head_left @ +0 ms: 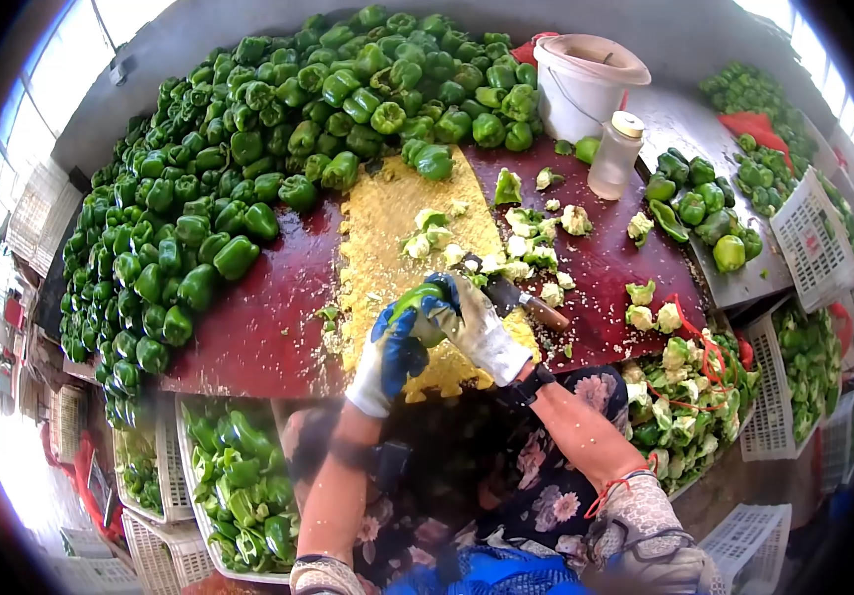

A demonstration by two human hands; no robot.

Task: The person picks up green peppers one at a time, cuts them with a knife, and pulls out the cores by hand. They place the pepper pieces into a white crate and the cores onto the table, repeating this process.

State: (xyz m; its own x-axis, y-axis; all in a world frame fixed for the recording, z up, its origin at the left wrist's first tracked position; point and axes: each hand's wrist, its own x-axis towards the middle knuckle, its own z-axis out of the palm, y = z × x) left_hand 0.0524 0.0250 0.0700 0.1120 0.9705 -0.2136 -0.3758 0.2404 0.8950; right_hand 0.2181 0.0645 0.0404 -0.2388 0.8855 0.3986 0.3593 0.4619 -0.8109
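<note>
Both my hands, in white gloves with blue palms, meet above the near part of a yellow foam mat (377, 258). Between them is a green pepper (417, 301), partly covered by the fingers. My left hand (387, 355) wraps round its left side, and my right hand (472, 322) holds it from the right. A knife (541, 308) with a wooden handle lies just right of my right hand, its blade partly hidden. Pale pepper cores (518, 246) and scattered seeds lie beyond the hands, on the mat and the dark red tabletop (278, 307).
A large heap of whole green peppers (248, 144) covers the back and left. At the back right stand a white bucket (586, 87) and a clear bottle (613, 159). Crates of cut peppers (244, 476) and cores (695, 407) sit below the table's near edge.
</note>
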